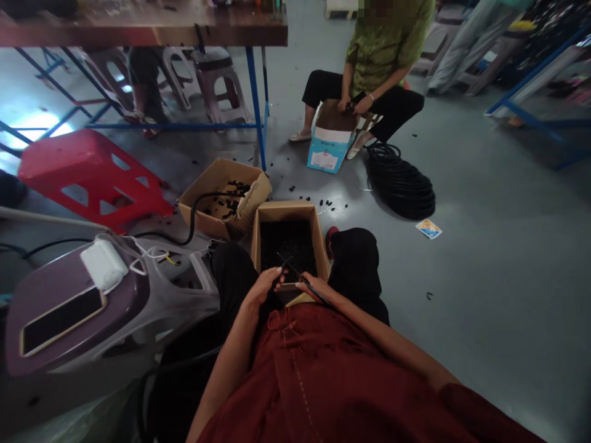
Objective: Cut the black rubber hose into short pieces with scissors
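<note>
My right hand (313, 287) is closed around the dark handles of a pair of scissors (295, 271), whose thin blades point up and left over a cardboard box (323, 252). Opposite it, my left hand (268, 284) is pinched on a short dark piece (283, 271), mostly hidden by the fingers; its exact kind is unclear. The blade tips are close to the left fingertips. Between my knees, the box holds a heap of small black pieces (281, 240).
A second cardboard box (207, 223) contains scattered black pieces. At left stand a red stool (69, 160) and a purple stool (28, 301) carrying a phone (64, 320). Across from me sits a co-worker (388, 49) with a blue-white box (325, 151), beside a black hose coil (401, 184).
</note>
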Motion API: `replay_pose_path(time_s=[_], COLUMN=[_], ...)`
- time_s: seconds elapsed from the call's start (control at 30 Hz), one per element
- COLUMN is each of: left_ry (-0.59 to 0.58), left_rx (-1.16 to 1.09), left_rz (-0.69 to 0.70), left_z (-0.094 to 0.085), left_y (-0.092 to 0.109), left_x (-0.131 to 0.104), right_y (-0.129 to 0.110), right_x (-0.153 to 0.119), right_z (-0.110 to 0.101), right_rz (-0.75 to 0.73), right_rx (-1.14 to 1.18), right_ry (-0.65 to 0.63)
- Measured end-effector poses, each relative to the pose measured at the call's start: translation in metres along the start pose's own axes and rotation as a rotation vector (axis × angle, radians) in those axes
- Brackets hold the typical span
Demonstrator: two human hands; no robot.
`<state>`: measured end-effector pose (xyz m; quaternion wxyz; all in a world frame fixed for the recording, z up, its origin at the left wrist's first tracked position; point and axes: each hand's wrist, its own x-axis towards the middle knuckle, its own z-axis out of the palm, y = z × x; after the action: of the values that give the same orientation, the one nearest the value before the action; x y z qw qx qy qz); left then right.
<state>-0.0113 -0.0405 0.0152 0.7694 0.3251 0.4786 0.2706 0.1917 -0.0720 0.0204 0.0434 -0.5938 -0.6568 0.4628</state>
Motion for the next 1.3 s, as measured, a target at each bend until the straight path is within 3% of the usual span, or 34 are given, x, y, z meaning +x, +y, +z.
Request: replay_pose_path(time_s=[0.2,0.4,0.6,0.83,0.97,1.13,1.3], left_ry=[0.118,0.179,0.125,-0.042,-0.034,0.005,0.086], left_rx=[0.287,0.343,0.243,-0.062,-0.061,0.073,0.398], left_rz=[0.103,0.148,0.098,-0.006,0.018,0.077,0.184], left_z=[0.005,0.008,0.005,0.0,-0.001,0.0,0.001], left_y=[-0.004,-0.009,-0.011,-0.012,-0.014,-0.013,-0.004], left_x=[0.002,0.002,0.002,-0.001,0.0,-0.002,-0.011], right_y=[0.001,0.001,-0.002,0.004,0.005,0.003,0.002], right_x=[0.001,0.0,-0.003,-0.003,-0.003,-0.004,-0.004], right_z=[-0.001,0.0,0.0,0.002,0.003,0.0,-0.007], right_rz=[0.037,0.033,0.019,-0.003,-0.011,-0.019,-0.024], right_rx=[0.006,-0.02,-0.055,-0.103,-0.126,-0.117,-0.076], right_ry=[-0.05,-0.044,-0.023,0.014,0.027,0.02,-0.041])
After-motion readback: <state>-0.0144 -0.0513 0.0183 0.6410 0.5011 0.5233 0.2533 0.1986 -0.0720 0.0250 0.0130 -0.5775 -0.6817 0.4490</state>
